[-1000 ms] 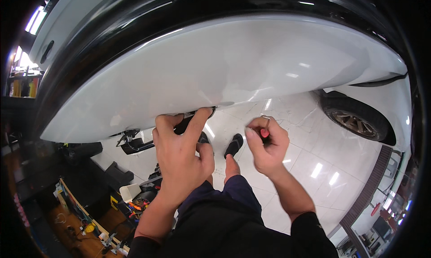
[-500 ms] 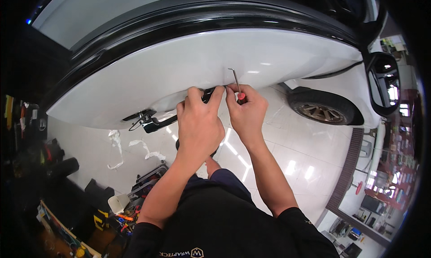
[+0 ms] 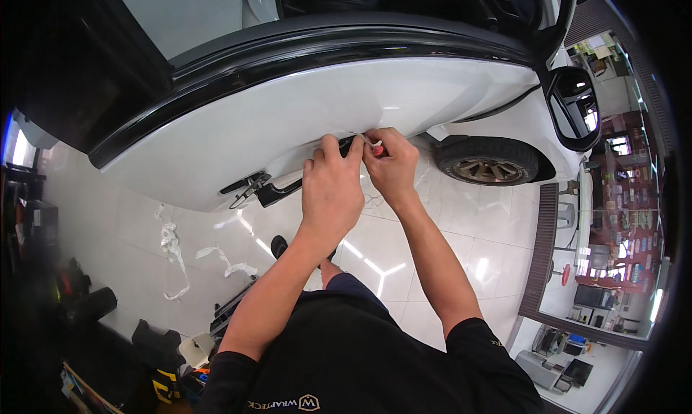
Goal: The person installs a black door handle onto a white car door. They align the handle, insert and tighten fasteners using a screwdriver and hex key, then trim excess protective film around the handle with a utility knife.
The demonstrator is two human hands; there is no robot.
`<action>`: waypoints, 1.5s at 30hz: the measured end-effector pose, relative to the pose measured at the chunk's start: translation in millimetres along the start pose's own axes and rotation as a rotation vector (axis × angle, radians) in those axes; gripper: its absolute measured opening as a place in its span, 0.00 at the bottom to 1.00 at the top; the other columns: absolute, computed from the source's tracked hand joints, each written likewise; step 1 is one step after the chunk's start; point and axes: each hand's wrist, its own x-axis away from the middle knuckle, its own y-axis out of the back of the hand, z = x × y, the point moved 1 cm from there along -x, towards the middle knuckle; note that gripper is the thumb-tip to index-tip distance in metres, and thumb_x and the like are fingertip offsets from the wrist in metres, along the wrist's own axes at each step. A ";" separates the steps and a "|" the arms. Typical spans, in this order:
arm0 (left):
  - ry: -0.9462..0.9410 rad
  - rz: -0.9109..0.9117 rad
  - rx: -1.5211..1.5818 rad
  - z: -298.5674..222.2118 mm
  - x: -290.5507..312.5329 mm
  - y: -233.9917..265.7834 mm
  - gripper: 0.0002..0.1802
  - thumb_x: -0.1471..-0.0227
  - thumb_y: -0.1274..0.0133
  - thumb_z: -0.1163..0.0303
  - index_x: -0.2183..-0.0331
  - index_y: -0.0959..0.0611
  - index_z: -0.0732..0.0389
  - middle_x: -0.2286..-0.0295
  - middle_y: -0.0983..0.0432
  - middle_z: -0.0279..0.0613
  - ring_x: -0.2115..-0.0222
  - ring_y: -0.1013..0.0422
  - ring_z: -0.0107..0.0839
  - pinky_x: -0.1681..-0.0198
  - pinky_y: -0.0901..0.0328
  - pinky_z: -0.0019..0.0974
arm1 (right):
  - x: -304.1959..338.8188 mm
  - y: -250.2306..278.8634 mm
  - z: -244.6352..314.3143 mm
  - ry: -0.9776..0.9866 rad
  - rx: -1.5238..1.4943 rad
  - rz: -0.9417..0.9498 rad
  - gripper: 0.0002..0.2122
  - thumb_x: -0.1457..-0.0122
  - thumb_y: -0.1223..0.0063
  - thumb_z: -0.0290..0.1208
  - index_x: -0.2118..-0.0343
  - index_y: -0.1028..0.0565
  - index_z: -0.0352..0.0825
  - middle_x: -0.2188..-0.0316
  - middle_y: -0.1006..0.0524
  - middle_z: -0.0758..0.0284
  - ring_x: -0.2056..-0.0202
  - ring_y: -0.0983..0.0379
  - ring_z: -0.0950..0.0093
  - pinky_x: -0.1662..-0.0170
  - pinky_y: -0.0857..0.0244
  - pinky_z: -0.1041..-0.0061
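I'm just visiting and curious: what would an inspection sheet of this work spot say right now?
Surface: white car door, glossy, with a black strip along its top; both hands work at its lower edge.
Job's things: small red-handled tool in the right hand; its tip is too small to tell.
Clutter: crumpled white strips lie on the tiled floor; tools and boxes at lower left.
Grippers: left hand presses fingers against the door edge; right hand is closed on the tool.
Cables: nothing seen.
Surroundings: front wheel, side mirror, shelves at right.
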 end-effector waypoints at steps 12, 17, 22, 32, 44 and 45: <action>-0.027 0.025 0.010 4.7 1.6 -1.4 0.34 0.50 0.44 0.77 0.39 0.25 0.60 0.56 0.33 0.51 0.59 0.27 0.48 0.53 0.33 0.47 | 1.2 2.0 -13.9 0.139 -0.002 0.003 0.09 0.52 0.34 0.15 0.67 0.19 0.33 0.69 0.17 0.65 0.78 0.27 0.76 0.74 0.33 0.76; -0.023 0.033 0.060 5.0 0.5 0.2 0.35 0.50 0.44 0.78 0.39 0.26 0.60 0.56 0.33 0.53 0.58 0.27 0.50 0.53 0.33 0.49 | -5.9 1.3 -26.1 0.340 -0.003 0.007 0.13 0.54 0.33 0.14 0.65 0.20 0.33 0.68 0.18 0.66 0.78 0.25 0.76 0.76 0.32 0.77; -0.014 0.044 0.055 2.6 -1.5 2.1 0.35 0.52 0.44 0.79 0.39 0.26 0.61 0.56 0.33 0.54 0.59 0.27 0.50 0.54 0.33 0.49 | -7.4 5.6 -39.1 0.368 -0.041 0.086 0.15 0.56 0.33 0.13 0.64 0.20 0.34 0.67 0.19 0.66 0.79 0.26 0.77 0.78 0.33 0.78; 0.050 0.027 -0.022 -0.1 -2.5 -4.2 0.37 0.54 0.44 0.80 0.40 0.27 0.57 0.57 0.34 0.53 0.61 0.28 0.49 0.57 0.35 0.47 | -5.0 -1.9 -42.7 0.343 -0.106 0.059 0.17 0.59 0.32 0.14 0.63 0.21 0.34 0.68 0.19 0.67 0.81 0.28 0.77 0.79 0.35 0.79; 0.109 -0.032 -0.060 -9.0 -4.6 -10.5 0.33 0.53 0.44 0.79 0.42 0.23 0.54 0.57 0.31 0.49 0.58 0.27 0.44 0.57 0.37 0.44 | -12.1 3.1 -42.0 0.350 -0.160 0.086 0.12 0.56 0.34 0.12 0.68 0.19 0.33 0.70 0.20 0.67 0.84 0.33 0.82 0.80 0.40 0.80; 0.109 -0.035 -0.055 -8.5 -4.2 -11.2 0.33 0.53 0.44 0.79 0.42 0.23 0.55 0.58 0.31 0.49 0.58 0.27 0.44 0.58 0.37 0.44 | -12.5 3.6 -41.7 0.341 -0.166 0.097 0.13 0.56 0.34 0.12 0.68 0.19 0.32 0.70 0.20 0.67 0.84 0.33 0.82 0.80 0.40 0.80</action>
